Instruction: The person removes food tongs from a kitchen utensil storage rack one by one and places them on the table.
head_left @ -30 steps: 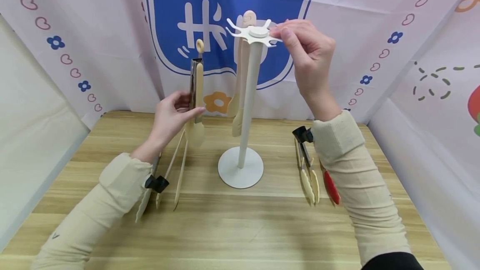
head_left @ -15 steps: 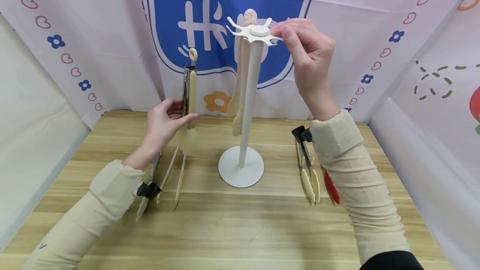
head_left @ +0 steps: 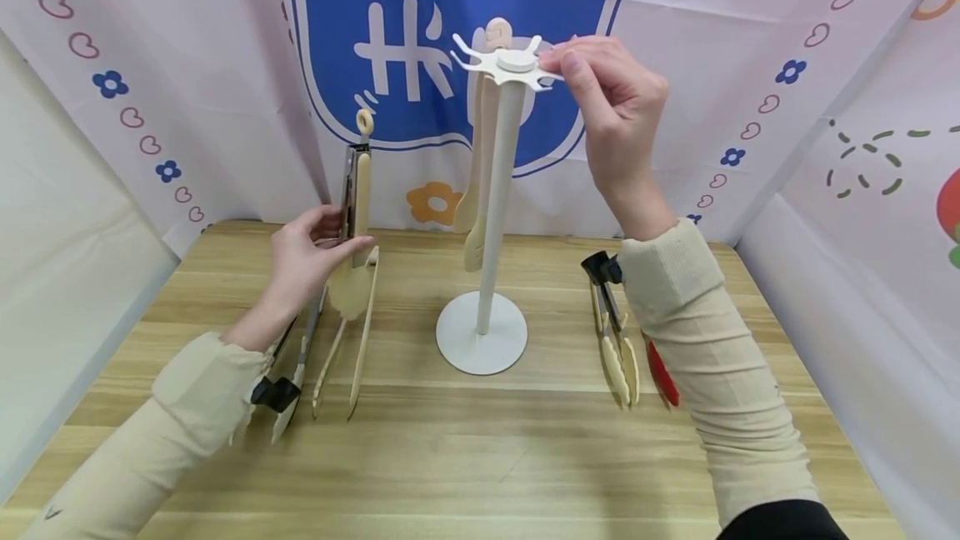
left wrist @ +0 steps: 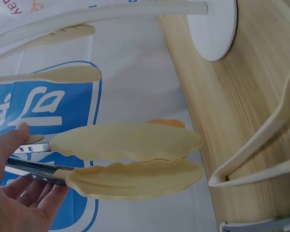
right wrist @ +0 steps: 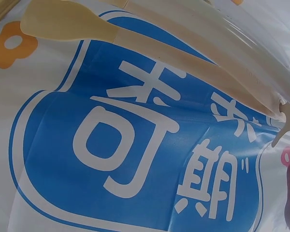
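In the head view my left hand (head_left: 300, 257) grips a pair of cream-tipped tongs (head_left: 363, 190) by the middle. They stand upright, pull ring on top and tips down, above the table's left back. Its two scalloped tips (left wrist: 125, 141) lie side by side in the left wrist view. At the white hanging stand (head_left: 497, 215), my right hand (head_left: 622, 111) pinches one hook arm of the top between thumb and fingers. Cream utensils, one a spatula (right wrist: 67, 21), hang from the hooks behind the pole.
Beneath the held tongs lie beige V-shaped tongs (head_left: 365, 332); white-tipped tongs (head_left: 298, 382) are partly hidden by the left wrist. Right of the stand's round base (head_left: 461, 340) lie cream-tipped tongs (head_left: 615, 369) and a red-tipped utensil (head_left: 663, 375). A printed curtain (head_left: 247, 107) backs the table.
My left hand has carried the tongs left and down, away from the stand and over the beige tongs. My right hand has stayed on the hook arm.
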The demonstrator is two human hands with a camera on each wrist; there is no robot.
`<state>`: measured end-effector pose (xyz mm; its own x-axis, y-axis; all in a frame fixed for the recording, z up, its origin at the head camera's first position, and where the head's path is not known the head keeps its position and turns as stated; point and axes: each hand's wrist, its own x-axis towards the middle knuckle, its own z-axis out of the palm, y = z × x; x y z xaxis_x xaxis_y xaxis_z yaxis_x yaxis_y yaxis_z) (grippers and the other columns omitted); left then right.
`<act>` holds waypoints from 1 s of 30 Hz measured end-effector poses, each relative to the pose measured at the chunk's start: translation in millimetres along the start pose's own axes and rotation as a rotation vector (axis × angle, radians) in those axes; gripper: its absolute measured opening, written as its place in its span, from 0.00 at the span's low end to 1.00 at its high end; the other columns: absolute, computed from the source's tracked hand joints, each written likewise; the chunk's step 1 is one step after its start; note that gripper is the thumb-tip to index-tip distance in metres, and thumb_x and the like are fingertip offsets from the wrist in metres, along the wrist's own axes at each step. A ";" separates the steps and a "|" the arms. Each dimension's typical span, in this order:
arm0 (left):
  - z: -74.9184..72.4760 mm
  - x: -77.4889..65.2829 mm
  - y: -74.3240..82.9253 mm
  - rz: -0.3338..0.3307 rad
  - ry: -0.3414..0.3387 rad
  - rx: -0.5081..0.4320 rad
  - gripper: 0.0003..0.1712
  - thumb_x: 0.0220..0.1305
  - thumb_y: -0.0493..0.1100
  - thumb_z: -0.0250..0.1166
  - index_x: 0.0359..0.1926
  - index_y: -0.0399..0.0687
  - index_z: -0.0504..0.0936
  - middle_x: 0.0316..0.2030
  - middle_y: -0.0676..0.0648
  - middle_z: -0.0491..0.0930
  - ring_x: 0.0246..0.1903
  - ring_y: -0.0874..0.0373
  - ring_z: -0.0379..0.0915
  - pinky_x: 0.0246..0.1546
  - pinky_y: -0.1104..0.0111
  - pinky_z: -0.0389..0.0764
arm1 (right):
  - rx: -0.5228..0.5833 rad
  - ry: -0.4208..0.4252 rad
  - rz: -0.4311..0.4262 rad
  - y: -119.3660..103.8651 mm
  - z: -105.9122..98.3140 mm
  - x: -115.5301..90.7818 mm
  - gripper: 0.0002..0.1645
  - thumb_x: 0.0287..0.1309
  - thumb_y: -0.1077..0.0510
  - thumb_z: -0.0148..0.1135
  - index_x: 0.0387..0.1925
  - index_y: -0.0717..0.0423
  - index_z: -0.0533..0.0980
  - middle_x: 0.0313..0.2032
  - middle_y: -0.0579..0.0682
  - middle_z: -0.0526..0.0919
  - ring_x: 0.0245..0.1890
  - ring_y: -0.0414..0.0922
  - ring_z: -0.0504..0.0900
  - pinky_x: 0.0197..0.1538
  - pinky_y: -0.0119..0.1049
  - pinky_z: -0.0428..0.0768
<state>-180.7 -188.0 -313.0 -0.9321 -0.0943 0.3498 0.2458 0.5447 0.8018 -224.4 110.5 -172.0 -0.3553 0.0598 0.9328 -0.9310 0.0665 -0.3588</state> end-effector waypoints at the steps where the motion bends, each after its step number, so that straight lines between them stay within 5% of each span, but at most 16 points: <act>1: -1.4 -0.4 -1.1 -0.004 0.005 0.012 0.30 0.49 0.43 0.71 0.50 0.32 0.73 0.42 0.37 0.78 0.36 0.63 0.73 0.37 0.85 0.75 | 0.000 0.000 0.000 -0.3 0.2 0.0 0.10 0.52 0.72 0.53 0.23 0.74 0.79 0.27 0.58 0.84 0.36 0.43 0.79 0.49 0.40 0.74; 14: -22.1 -4.9 -9.6 -0.044 0.036 0.025 0.30 0.49 0.46 0.70 0.50 0.32 0.74 0.42 0.36 0.77 0.32 0.74 0.70 0.36 0.86 0.74 | -0.001 0.000 -0.011 0.7 -0.1 -0.1 0.10 0.52 0.72 0.54 0.22 0.74 0.79 0.27 0.59 0.83 0.36 0.43 0.79 0.48 0.41 0.75; 30: -53.3 -5.4 -22.6 -0.113 0.049 0.184 0.36 0.51 0.52 0.69 0.54 0.31 0.71 0.44 0.33 0.76 0.31 0.76 0.66 0.35 0.86 0.73 | 0.008 -0.001 -0.006 1.0 -0.5 0.0 0.10 0.52 0.72 0.54 0.22 0.74 0.79 0.27 0.57 0.84 0.36 0.44 0.79 0.48 0.41 0.75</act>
<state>-167.0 -244.2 -307.1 -0.9357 -0.2016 0.2894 0.0835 0.6705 0.7372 -225.3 111.1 -172.4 -0.3496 0.0589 0.9350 -0.9338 0.0590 -0.3529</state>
